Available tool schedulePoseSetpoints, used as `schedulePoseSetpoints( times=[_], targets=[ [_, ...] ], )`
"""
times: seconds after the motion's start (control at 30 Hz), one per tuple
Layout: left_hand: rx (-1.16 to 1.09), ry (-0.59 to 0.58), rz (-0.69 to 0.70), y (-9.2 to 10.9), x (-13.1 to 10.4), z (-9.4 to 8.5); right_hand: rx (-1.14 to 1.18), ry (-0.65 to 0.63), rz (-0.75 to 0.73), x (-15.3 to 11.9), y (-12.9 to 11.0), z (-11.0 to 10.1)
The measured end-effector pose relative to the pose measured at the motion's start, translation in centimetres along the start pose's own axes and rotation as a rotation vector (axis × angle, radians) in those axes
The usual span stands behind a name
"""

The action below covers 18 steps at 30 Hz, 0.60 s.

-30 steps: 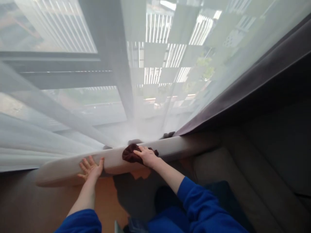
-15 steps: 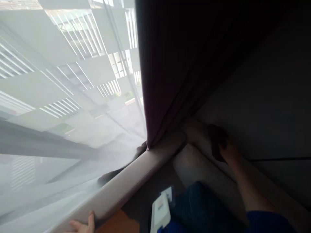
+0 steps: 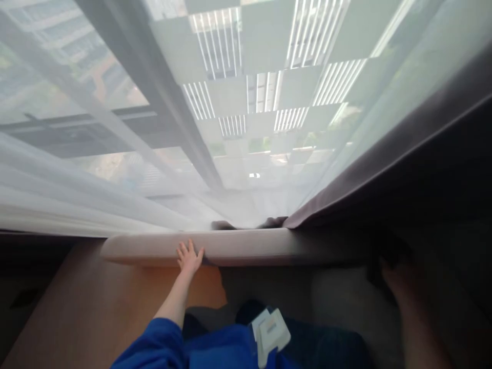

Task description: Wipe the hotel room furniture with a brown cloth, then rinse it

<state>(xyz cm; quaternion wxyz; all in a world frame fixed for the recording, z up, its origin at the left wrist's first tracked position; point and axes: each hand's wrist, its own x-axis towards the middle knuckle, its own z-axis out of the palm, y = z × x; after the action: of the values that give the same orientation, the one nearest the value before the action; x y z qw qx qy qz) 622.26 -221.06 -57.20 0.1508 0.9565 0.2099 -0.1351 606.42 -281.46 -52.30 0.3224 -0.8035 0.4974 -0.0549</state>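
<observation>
The left hand (image 3: 189, 259), below and left of the frame's centre, lies on the long, pale beige, padded backrest (image 3: 246, 244) that crosses the middle of the frame, its fingers spread and holding nothing. The right hand (image 3: 400, 279) is in deep shadow at the lower right of the frame, at a dark, crumpled cloth (image 3: 389, 253); it is too dark to tell how its fingers grip. The cloth lies near the backrest's shadowed right end.

Above the backrest, a sheer white curtain (image 3: 96, 189) fills the upper left and centre of the frame, and a checkered grey building facade (image 3: 265, 97) shows through it. A heavy, dark mauve curtain (image 3: 369, 159) slants down from the upper right, its lower corner meeting the backrest. Two small dark shapes (image 3: 272, 222) show just behind the backrest's upper edge, right of centre.

At the bottom centre, a white plastic badge (image 3: 272, 334) hangs over blue clothing (image 3: 226, 348). A brown floor (image 3: 88, 307) occupies the lower left.
</observation>
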Motion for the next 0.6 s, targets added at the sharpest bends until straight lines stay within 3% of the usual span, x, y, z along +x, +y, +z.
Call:
schedulePoseSetpoints(
  times=[0.07,0.1,0.17,0.23,0.33,0.43,0.5,0.6],
  targets=[
    [-0.018,-0.051,0.073,-0.5,-0.5,-0.3,-0.267,-0.177,-0.129,-4.3,-4.9,6.0],
    [-0.031,-0.073,0.105,-0.6,-0.7,-0.4,-0.356,-0.252,-0.288,-6.9,-7.3,9.2],
    [-0.069,-0.118,0.172,-0.3,-1.0,-0.6,-0.384,-0.264,-0.445,-12.5,-11.7,14.8],
    [-0.13,-0.161,0.243,0.3,-1.1,-0.4,-0.435,-0.36,-0.634,-17.8,-15.7,19.2],
    [-0.28,-0.207,0.346,1.2,-1.5,0.0,-0.465,-0.568,-0.874,-24.1,-20.7,23.7],
    [-0.487,-0.21,0.386,0.4,-2.0,0.2,-0.483,-0.688,-1.025,-28.5,-24.5,27.0],
    [-0.606,-0.154,0.321,-1.6,-2.6,0.0,-0.47,-0.721,-1.095,-30.5,-26.5,28.8],
    [-0.687,0.013,0.104,-6.1,-3.3,-1.0,-0.448,-0.786,-1.209,-32.3,-29.3,31.1]
  ],
)
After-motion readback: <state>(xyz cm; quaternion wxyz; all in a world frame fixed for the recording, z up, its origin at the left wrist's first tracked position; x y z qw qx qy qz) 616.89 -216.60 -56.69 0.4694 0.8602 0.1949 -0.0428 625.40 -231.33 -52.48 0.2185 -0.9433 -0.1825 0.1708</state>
